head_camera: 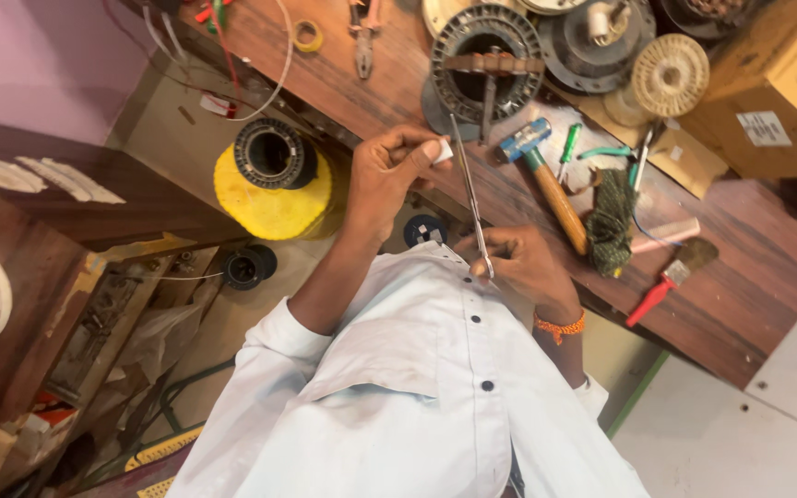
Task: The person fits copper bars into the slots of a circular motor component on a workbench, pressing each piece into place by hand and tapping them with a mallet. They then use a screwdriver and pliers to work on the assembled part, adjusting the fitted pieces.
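My left hand (389, 171) pinches a small white piece (443, 150) over the wooden bench edge (601, 304). My right hand (518, 263) grips scissors (469, 184), blades nearly closed, pointing away. A brown cardboard box (777, 92) with a white label (764, 128) sits far right.

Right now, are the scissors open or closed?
Closed, or nearly: the scissors show as one thin line of blade, no V gap visible, running from the right hand toward the small white piece.
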Tool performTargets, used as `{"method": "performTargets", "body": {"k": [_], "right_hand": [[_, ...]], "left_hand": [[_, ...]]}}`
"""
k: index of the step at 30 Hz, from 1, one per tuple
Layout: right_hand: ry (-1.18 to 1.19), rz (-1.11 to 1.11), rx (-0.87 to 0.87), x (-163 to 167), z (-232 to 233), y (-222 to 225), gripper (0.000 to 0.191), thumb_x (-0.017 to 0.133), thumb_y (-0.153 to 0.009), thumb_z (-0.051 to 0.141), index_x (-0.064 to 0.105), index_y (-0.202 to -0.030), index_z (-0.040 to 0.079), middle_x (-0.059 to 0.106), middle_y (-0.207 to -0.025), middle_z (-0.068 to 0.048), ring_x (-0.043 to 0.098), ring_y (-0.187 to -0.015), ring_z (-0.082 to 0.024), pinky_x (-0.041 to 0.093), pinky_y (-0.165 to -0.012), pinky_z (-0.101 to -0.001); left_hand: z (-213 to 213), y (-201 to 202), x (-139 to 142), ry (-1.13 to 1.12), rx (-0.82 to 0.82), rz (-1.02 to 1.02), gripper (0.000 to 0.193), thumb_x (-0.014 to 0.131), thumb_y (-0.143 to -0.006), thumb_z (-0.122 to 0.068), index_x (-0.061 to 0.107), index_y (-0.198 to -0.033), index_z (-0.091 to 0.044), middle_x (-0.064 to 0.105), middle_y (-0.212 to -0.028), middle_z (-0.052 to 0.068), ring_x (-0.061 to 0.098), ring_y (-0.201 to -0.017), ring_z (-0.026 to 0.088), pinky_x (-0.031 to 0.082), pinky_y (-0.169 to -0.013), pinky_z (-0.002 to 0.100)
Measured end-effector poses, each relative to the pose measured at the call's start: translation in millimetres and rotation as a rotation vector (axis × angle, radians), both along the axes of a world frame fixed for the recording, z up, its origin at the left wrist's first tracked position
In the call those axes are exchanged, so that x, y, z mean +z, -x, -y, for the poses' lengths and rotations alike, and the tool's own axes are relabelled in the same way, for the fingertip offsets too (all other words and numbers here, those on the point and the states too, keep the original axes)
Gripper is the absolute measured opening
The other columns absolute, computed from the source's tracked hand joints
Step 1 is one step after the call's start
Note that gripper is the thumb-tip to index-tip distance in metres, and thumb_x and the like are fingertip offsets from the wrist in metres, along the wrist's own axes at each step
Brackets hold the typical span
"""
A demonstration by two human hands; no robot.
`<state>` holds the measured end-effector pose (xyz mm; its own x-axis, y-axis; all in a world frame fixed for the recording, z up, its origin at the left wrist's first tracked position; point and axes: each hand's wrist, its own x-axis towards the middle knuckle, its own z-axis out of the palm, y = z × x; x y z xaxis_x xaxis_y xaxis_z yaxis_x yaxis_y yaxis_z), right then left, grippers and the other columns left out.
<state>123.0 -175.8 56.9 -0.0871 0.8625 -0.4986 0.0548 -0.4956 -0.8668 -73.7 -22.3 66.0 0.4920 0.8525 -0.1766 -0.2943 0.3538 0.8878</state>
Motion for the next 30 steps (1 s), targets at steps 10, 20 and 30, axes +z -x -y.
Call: {"method": "performTargets", "body": {"k": [10,20,30], "right_hand": [[-0.288,0.655,0.059,-96,-112,53,0.047,0.087,-0.081,0.036,0.065,-0.094,-0.004,0.067,-0.082,-0.017,0.063,-0.076,-0.027,0.050,-0.066,-0.0399],[-0.345,0.944,0.049,-83,-171,41,0.021,0.067,-0.090,0.018,0.076,-0.102,0.004,0.074,-0.095,-0.019,0.070,-0.085,-0.037,0.053,-0.075,-0.0470],[-0.097,0.365,-0.422,-85,-73,-78,0.025,0.063,-0.101,0.018,0.073,-0.116,0.001,0.073,-0.089,-0.006,0.066,-0.071,-0.012,0.054,-0.065,-0.0288]], "left_hand": [[-36,73,-77,0.527,-0.175,0.328,0.020,0.044,-0.110,-0.023,0.045,-0.127,-0.012,0.070,-0.126,0.019,0.076,-0.092,0.031,0.046,-0.045,0.021],[-96,83,-160,-0.562,0.289,-0.758,0.020,0.081,-0.089,-0.017,0.073,-0.101,-0.004,0.059,-0.104,0.012,0.059,-0.093,0.029,0.049,-0.083,0.039],[-164,8,-141,-0.805,0.057,-1.034,0.013,0.078,-0.082,-0.008,0.079,-0.094,-0.006,0.057,-0.115,0.016,0.051,-0.113,0.037,0.043,-0.097,0.048]]}}
